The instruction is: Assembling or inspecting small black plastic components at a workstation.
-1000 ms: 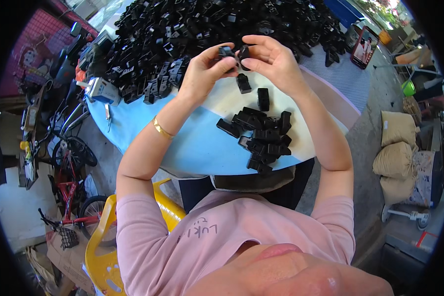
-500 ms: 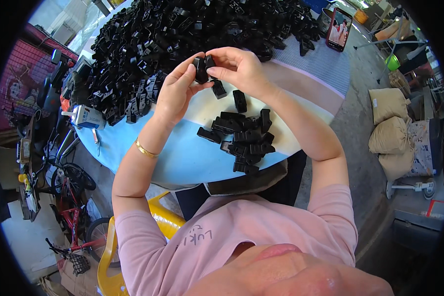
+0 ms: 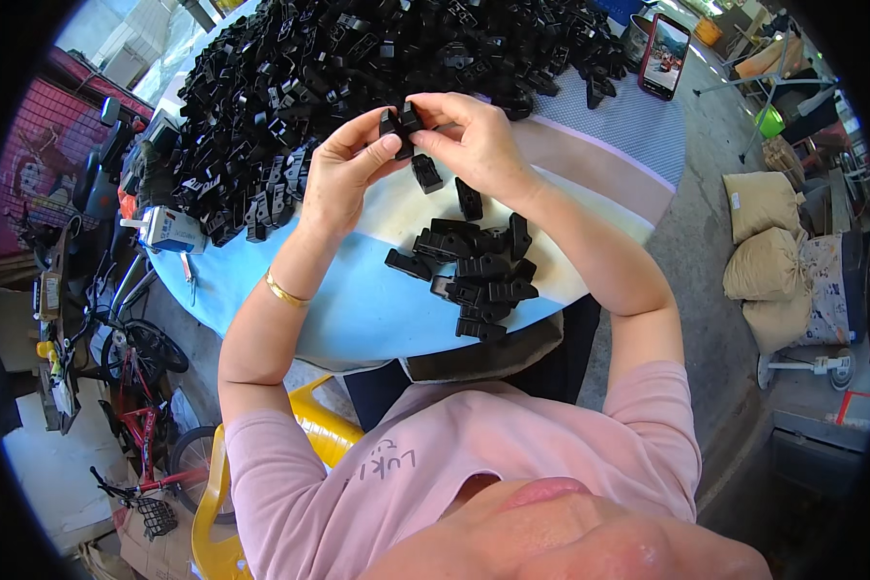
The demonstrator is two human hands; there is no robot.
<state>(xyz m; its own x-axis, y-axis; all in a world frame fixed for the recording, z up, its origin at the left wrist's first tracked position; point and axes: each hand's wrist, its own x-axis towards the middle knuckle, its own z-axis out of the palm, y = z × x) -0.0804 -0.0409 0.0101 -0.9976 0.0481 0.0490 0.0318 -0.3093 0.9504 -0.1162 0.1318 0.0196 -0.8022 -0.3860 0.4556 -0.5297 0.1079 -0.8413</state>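
Left hand (image 3: 341, 182) and right hand (image 3: 476, 143) each pinch a blocky black plastic part (image 3: 411, 117) — a slack pinch could drop one.

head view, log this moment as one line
left hand: pinches black part; right hand: pinches another black part; small black pile: near side of table; large heap: far side

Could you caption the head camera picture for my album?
The left hand and right hand pinch small black parts over a table, near a large black heap.
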